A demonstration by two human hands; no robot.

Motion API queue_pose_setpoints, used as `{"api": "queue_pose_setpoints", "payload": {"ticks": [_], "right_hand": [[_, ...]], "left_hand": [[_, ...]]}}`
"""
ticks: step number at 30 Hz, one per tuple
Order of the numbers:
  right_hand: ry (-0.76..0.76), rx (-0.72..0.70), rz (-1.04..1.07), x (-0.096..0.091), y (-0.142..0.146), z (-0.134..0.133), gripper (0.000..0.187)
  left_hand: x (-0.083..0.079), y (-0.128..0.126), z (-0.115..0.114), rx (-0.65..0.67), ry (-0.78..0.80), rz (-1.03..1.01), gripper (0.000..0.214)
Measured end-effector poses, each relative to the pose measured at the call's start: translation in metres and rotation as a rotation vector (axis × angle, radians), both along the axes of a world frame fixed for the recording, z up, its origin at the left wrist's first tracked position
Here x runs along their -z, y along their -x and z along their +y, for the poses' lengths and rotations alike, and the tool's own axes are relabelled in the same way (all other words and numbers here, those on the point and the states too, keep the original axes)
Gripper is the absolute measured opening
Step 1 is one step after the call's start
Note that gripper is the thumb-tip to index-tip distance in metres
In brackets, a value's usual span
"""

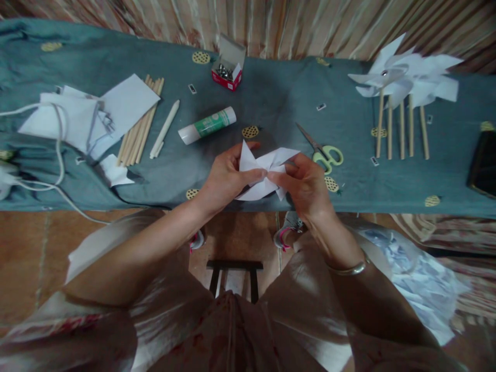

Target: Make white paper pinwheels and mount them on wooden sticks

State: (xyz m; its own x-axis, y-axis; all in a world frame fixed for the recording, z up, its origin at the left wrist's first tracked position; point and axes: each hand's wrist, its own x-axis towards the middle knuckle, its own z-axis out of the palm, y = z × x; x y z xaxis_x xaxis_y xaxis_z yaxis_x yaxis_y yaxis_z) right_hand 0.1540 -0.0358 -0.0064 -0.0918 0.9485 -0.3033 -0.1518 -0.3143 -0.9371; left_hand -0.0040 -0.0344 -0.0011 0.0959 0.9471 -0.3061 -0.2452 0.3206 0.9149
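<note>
Both hands hold a folded white paper pinwheel (267,170) just above the near edge of the teal-covered table (271,98). My left hand (227,178) pinches its middle from the left, fingers closed on the paper flaps. My right hand (306,183) grips the same middle from the right, thumb and fingers pressed on the folds. Several pointed flaps stick out above and below the hands.
A glue stick (207,125), green-handled scissors (323,150), a red box of pins (228,70), wooden sticks (139,124) and white paper sheets (93,116) lie on the table. Finished pinwheels on sticks (405,85) lie at right. A white cable (58,155) and a dark object (482,163) sit at the edges.
</note>
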Motion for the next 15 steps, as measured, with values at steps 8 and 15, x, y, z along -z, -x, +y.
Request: {"api": "queue_pose_setpoints", "payload": {"ticks": [8, 15], "right_hand": [[-0.063, -0.051, -0.097, 0.0012, -0.0015, -0.0017, 0.036], [0.013, -0.060, 0.025, -0.0023, -0.0018, -0.0020, 0.040]], "left_hand": [[-0.0015, 0.0027, 0.0003, 0.015, -0.001, 0.059, 0.037], [-0.0010, 0.0035, 0.0018, -0.045, -0.026, 0.052, 0.037]]}}
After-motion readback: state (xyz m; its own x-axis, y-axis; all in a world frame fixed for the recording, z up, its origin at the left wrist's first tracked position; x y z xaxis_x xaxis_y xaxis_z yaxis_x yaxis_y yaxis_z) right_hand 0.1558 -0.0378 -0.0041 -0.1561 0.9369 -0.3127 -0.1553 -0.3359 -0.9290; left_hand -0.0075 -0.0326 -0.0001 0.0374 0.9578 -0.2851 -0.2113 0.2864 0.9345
